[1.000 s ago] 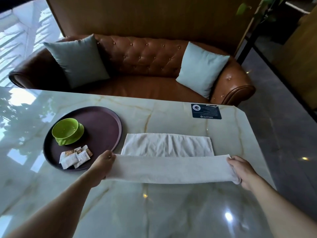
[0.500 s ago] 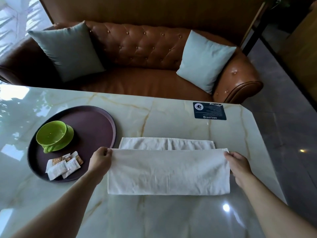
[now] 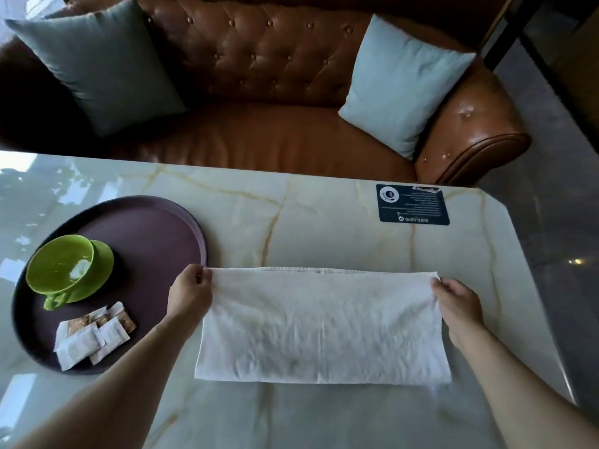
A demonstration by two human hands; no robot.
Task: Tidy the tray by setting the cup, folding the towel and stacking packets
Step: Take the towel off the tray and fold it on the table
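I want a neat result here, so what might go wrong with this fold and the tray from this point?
1. The towel is wrinkled, and its far edges look slightly mismatched; letting go now may lock in a crooked fold.
2. The left hand pinches its corner right beside the tray rim, so a wide sweep might nudge the tray.
3. The packets lie fanned loosely near the cup; a jolt would likely scatter them further.
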